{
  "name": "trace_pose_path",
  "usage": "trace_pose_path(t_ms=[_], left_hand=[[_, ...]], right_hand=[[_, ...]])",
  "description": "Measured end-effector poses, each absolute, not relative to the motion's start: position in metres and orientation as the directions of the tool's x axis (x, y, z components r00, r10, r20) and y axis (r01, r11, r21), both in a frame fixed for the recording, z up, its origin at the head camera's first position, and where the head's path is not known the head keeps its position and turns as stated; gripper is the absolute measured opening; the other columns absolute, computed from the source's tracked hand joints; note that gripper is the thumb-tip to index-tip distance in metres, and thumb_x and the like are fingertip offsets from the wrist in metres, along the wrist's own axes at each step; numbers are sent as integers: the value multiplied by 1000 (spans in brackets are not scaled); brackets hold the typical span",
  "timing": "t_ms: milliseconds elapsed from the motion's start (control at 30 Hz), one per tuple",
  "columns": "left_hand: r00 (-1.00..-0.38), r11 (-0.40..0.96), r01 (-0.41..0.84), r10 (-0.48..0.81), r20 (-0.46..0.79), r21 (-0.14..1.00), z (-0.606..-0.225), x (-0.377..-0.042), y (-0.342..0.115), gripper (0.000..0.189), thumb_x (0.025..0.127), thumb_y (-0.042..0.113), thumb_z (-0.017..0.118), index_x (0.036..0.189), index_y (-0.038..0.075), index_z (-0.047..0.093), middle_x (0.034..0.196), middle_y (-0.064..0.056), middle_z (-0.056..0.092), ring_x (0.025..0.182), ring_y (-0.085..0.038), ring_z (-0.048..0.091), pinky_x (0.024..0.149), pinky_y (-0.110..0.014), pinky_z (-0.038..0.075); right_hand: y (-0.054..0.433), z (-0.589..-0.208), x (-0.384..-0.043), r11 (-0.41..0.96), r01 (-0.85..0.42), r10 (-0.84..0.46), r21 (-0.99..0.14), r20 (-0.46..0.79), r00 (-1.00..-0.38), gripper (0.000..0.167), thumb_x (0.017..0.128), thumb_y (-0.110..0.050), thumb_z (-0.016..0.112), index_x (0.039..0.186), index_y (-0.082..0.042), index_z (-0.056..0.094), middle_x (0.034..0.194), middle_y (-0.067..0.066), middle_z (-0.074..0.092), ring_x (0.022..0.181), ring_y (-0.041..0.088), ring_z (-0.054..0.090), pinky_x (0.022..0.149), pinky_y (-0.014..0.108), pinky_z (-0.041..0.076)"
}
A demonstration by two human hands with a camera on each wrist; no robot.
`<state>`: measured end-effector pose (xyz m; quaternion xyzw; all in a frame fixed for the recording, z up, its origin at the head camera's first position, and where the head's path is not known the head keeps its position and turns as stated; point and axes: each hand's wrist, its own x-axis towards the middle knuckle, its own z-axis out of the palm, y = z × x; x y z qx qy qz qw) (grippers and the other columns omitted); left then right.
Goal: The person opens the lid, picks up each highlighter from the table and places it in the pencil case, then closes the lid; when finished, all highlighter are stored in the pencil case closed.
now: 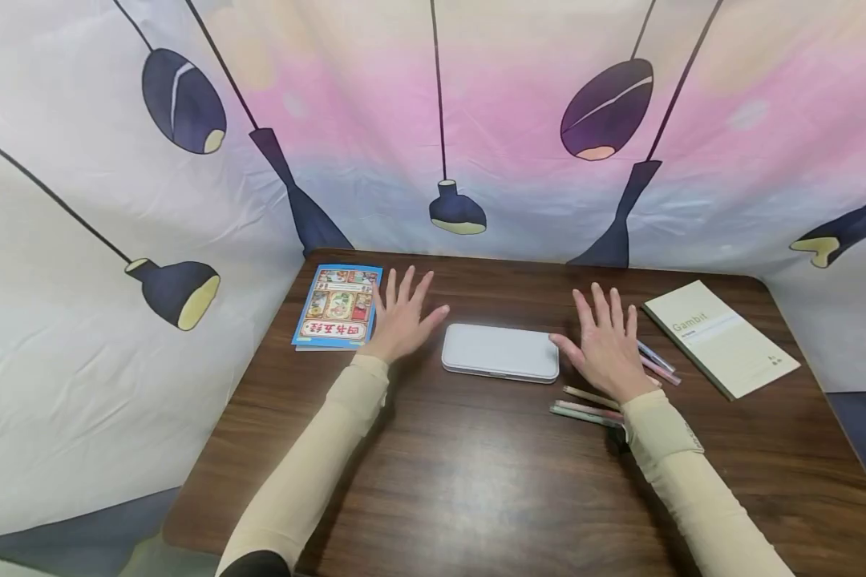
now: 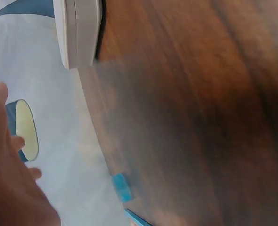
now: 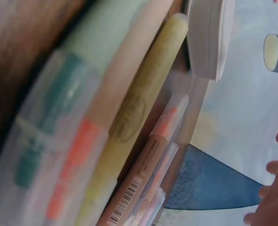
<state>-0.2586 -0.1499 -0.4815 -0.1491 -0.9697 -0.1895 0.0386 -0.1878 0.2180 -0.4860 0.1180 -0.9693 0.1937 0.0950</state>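
A closed white pencil case (image 1: 501,353) lies on the table between the two hands. My left hand (image 1: 400,320), fingers spread, hovers beside a blue-bordered booklet (image 1: 325,304) and holds nothing. To the right of the case is my right hand (image 1: 609,351), its fingers straight and apart, with the thumb overlapping the case's corner in the head view. Beneath and around that hand lie several highlighters; a yellow highlighter (image 3: 151,77) and a green highlighter (image 3: 103,40) show large in the right wrist view. Farther right, a purple pen (image 1: 655,356) partly shows past the hand.
A cream notebook (image 1: 729,353) marked "Gambit" lies at the right of the brown wooden table (image 1: 433,481). Behind the table hangs a cloth backdrop (image 1: 375,104) printed with dark lamps. The booklet sits near the table's left edge.
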Motion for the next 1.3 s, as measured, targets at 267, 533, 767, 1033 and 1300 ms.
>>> trace_pose_path(t_ms=[267,533,767,1033,1300], left_hand=[[-895,801,386,446,-24,458,-489,-241,-151,86,100,70,50,170,25,26,176,-13,17,161,-45,2,122,-74,-1],[-838,742,435,540,-71,511,-497,-233,-144,98,91,63,72,169,26,27,175,-14,20,160,-47,10,123,-71,11],[-832,737,451,552,-62,503,-501,-235,-142,104,86,65,78,169,28,27,175,-13,22,159,-45,15,124,-68,12],[-813,734,469,576,-84,492,-503,-234,-145,100,86,52,85,167,23,34,172,-8,32,158,-41,24,124,-67,13],[-817,738,467,571,-81,487,-508,-234,-144,94,86,41,88,164,19,40,167,-3,43,156,-38,29,126,-63,14]], right_hand=[[202,-487,-168,842,-388,-380,-375,99,-920,87,102,-54,64,165,-3,31,169,27,26,157,52,14,121,73,15],[197,-497,-164,823,-418,-422,-385,78,-903,96,94,-55,75,163,-3,34,167,29,31,154,55,21,118,74,22],[198,-501,-165,817,-411,-424,-404,62,-904,99,93,-53,77,164,-1,32,167,30,29,154,55,19,116,77,23],[199,-509,-170,804,-416,-432,-425,65,-900,95,93,-49,79,161,1,36,165,32,31,153,55,21,116,76,24],[196,-513,-176,794,-439,-446,-420,87,-891,88,90,-44,83,156,1,45,159,33,40,150,56,28,116,75,27]])
